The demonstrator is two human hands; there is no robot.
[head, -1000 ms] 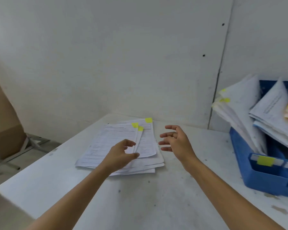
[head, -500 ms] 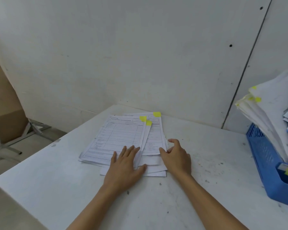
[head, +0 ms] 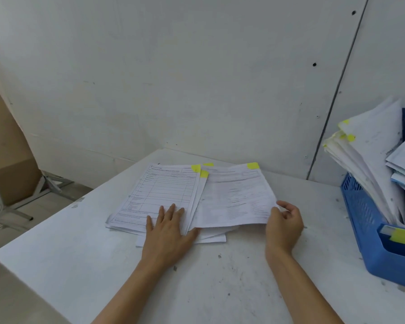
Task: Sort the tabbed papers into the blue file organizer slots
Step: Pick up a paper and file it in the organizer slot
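Sheet [head: 234, 197] pinched by right hand [head: 284, 224]; left hand [head: 167, 230] flat on stack [head: 159, 195].

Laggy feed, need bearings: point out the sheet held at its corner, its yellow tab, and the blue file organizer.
held sheet [head: 234, 202], head view, middle of its printed face.
yellow tab [head: 253, 165], head view, tab's centre, sheet's far corner.
blue file organizer [head: 359, 208], head view, its meshed left wall.

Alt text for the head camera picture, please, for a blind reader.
A person's right hand pinches the corner of a yellow-tabbed sheet fanned out from a paper stack on a white table, while the left hand presses flat on the stack. A blue file organizer holding tabbed papers stands at right.
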